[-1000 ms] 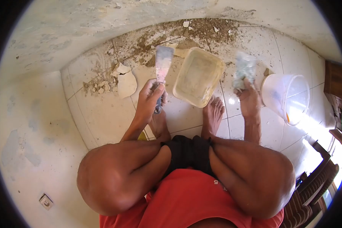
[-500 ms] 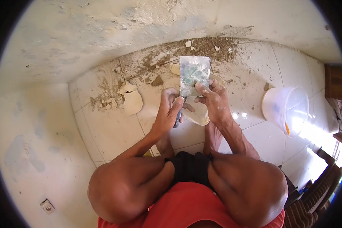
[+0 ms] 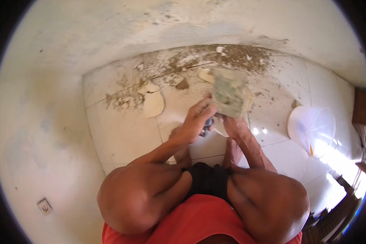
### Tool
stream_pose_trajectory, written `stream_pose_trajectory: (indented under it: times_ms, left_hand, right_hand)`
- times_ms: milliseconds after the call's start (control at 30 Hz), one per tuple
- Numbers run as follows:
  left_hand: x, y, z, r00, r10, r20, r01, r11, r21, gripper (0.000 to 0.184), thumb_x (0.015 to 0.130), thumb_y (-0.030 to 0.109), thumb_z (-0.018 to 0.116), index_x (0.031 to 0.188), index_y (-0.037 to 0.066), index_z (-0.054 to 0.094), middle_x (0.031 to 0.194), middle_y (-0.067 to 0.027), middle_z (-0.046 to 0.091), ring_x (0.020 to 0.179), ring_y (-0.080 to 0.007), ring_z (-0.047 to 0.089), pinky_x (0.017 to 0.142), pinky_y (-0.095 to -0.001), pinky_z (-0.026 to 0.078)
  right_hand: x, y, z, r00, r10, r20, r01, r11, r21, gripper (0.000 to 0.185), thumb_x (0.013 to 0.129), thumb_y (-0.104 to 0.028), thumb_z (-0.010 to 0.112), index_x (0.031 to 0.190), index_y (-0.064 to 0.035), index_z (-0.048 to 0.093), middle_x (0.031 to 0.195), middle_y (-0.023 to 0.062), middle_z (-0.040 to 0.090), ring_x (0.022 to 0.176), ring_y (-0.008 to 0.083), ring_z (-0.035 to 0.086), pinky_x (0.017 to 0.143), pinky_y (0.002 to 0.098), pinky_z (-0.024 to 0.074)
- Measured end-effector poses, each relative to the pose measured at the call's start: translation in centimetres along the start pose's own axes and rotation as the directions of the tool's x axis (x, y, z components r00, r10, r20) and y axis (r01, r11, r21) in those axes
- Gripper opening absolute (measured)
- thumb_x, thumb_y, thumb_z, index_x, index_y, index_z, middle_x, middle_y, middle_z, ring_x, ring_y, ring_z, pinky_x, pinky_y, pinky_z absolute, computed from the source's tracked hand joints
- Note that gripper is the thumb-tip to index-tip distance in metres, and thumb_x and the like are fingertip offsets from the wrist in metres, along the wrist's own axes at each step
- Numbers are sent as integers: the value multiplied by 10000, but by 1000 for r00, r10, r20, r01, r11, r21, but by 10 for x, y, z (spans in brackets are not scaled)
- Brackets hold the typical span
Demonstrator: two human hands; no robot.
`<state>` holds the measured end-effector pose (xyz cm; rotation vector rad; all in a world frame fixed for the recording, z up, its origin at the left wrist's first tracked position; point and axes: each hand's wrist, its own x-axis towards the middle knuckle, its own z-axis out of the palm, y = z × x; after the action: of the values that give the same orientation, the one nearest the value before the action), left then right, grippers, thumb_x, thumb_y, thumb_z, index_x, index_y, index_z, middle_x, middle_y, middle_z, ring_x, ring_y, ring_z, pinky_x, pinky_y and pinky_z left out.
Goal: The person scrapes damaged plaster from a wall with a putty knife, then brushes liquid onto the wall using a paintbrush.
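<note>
My left hand is closed round the dark handle of a putty knife; its blade is hidden. Beside it, my right hand is closed at the lower edge of a flat, green-stained plate, blurred by motion. The plate stands over the shallow plastic tub, of which only an edge shows behind it. Both hands are close together above my feet.
Broken plaster pieces lie at the left on the tiled floor. Brown debris runs along the wall's foot. A translucent bucket lies at the right, near dark wooden furniture. A wall socket is at lower left.
My right hand has brought the plate from the right to my left hand, above the tub. The putty knife's blade, seen upright earlier, is now hidden. The camera view has shifted a little.
</note>
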<state>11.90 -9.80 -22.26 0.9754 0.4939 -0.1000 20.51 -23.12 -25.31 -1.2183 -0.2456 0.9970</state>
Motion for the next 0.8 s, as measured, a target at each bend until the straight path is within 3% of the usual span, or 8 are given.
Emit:
stream_pose_trajectory:
  times_ms: [33, 100, 167, 233, 433, 567, 633, 800]
  left_hand:
    - [-1, -1, 0, 999, 14, -29, -14, 1000, 2, 274, 994, 274, 513, 1147, 50, 548, 843, -61, 626, 584, -70, 507, 502, -199, 411]
    - [-3, -4, 0, 996, 34, 83, -33, 999, -11, 280, 996, 271, 508, 1160, 47, 538, 850, -52, 621, 570, -80, 504, 511, -200, 405]
    - [-8, -4, -6, 986, -100, 137, 116, 986, -116, 251, 994, 250, 505, 1131, 41, 539, 862, -37, 602, 638, -94, 539, 557, -213, 426]
    - [-5, -8, 1, 974, 210, -89, -205, 976, 68, 213, 988, 229, 512, 1072, 36, 541, 889, -35, 596, 739, -109, 568, 606, -248, 472]
    - [10, 8, -37, 936, 262, -235, -269, 963, 5, 185, 974, 172, 517, 1070, 15, 532, 1043, -81, 626, 926, -141, 600, 843, -355, 526]
    - [23, 21, -30, 901, 352, -255, -334, 936, 112, 263, 971, 151, 510, 1175, -14, 526, 1089, -109, 633, 1014, -185, 624, 857, -343, 543]
    - [29, 19, -33, 901, 357, -248, -333, 933, 137, 265, 960, 138, 529, 1176, -17, 530, 1072, -96, 642, 960, -153, 623, 826, -317, 531]
    - [20, 23, -22, 902, 359, -241, -258, 894, 365, 199, 937, 108, 564, 1100, -3, 581, 979, -65, 654, 854, -124, 610, 769, -270, 487]
  right_hand:
    - [1, -11, 2, 999, -49, 17, 52, 983, -178, 356, 999, -226, 464, 1262, 8, 517, 1074, 52, 603, 773, 124, 498, 705, 289, 450]
    - [5, -3, 6, 998, -52, 20, 53, 997, -58, 348, 993, -221, 484, 1250, 8, 535, 1049, 51, 615, 760, 116, 520, 698, 279, 454]
    - [11, 5, 4, 957, -218, -193, 226, 974, 22, 320, 994, -255, 495, 1170, -5, 588, 952, 34, 631, 715, 113, 531, 676, 267, 453]
    - [20, -11, -14, 908, -226, -353, 268, 960, 75, 311, 994, -281, 500, 1112, -14, 610, 897, 35, 635, 716, 109, 546, 667, 260, 454]
    - [-3, -67, -33, 869, -158, -470, 220, 972, 80, 314, 999, -296, 479, 955, -12, 607, 726, 75, 620, 637, 116, 573, 591, 244, 466]
    - [-11, -73, 7, 968, 215, -128, -203, 974, 102, 278, 989, -264, 468, 894, -29, 582, 591, 97, 590, 388, 135, 500, 358, 228, 388]
    - [-6, -64, 24, 966, 256, 44, -259, 949, 180, 289, 999, -287, 465, 872, -45, 558, 570, 80, 567, 384, 128, 497, 358, 228, 387]
    - [6, -60, 56, 940, 311, 142, -334, 922, 194, 318, 994, -330, 486, 869, -45, 553, 575, 85, 560, 390, 129, 482, 361, 231, 369]
